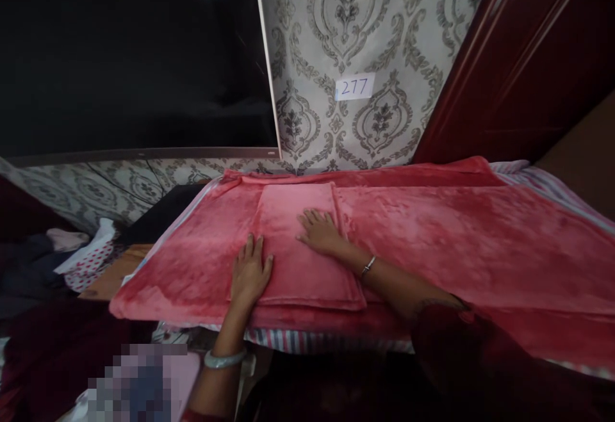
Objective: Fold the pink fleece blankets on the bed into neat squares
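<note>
A pink plush cloth folded into a rectangle (pixel 293 275) lies on a larger red-pink plush blanket (pixel 432 243). My left hand (pixel 250 271) rests on the left edge of the folded cloth, palm down, fingers stretched out. Farther back, my right hand (pixel 320 231) lies flat on the same cloth near its right edge, fingers spread. Neither hand grips anything. Whether the folded piece is separate from the blanket beneath, I cannot tell.
A striped cloth (pixel 307 340) shows under the blanket's front edge. Behind stand a large black television (pixel 134 57) and a patterned wall with a paper marked 277 (pixel 354 87). Dark red wooden furniture (pixel 509 57) is at right; clothes (pixel 29 268) are heaped at left.
</note>
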`<state>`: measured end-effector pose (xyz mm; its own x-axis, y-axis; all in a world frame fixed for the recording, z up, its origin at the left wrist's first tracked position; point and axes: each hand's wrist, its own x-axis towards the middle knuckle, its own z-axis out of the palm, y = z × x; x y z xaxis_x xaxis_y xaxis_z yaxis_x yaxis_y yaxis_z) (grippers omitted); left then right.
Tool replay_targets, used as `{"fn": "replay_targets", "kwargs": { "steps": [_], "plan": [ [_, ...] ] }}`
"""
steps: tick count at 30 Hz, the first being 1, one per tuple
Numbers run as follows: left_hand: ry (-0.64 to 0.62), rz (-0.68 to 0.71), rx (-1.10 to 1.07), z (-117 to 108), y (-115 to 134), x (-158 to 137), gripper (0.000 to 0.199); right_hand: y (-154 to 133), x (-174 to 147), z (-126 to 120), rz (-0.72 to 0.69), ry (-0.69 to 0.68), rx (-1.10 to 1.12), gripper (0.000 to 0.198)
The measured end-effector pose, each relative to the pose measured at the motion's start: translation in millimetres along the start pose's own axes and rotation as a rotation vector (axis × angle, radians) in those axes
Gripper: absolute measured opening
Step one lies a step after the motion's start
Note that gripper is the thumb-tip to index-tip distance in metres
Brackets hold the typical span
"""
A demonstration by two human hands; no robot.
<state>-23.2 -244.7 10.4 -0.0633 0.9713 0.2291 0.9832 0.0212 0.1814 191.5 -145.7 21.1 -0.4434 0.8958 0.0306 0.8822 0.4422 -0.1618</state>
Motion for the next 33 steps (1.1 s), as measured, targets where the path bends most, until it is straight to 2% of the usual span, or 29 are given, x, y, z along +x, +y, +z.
{"fn": "replay_targets", "kwargs": {
  "steps": [5,11,14,18,21,24,28,33],
  "plan": [
    [-0.019,0.003,0.02,-2.7,1.2,2.0,0.059,25.7,-32.1,-1.7,0.049,0.013,-0.017,0.071],
    [0.009,0.023,0.06,-16.6,7.9,0.2,0.054,43.9,-51.3,-9.8,0.037,0.007,0.046,0.065],
    [0.02,0.155,0.072,-19.1,30.9,-8.4,0.05,41.3,-60.7,-13.4,0.029,-0.006,0.082,0.063],
    [-0.082,0.408,0.023,-0.9,75.1,-29.2,0.055,37.4,-72.4,-13.3,-0.003,0.045,0.093,0.061],
    [-0.079,0.446,0.067,14.1,93.4,-40.5,0.057,40.5,-76.5,-12.1,-0.007,0.082,0.089,0.061],
    [-0.049,0.454,0.137,21.1,93.0,-39.2,0.057,51.2,-80.6,-13.3,0.022,0.108,0.074,0.063],
    [-0.01,0.485,0.176,27.6,83.1,-30.6,0.057,83.5,-95.9,-18.8,0.131,0.133,0.078,0.065],
    [0.06,0.533,0.136,40.4,73.9,-24.9,0.059,158.5,-135.7,-33.7,0.396,0.124,0.045,0.063]
  ]
}}
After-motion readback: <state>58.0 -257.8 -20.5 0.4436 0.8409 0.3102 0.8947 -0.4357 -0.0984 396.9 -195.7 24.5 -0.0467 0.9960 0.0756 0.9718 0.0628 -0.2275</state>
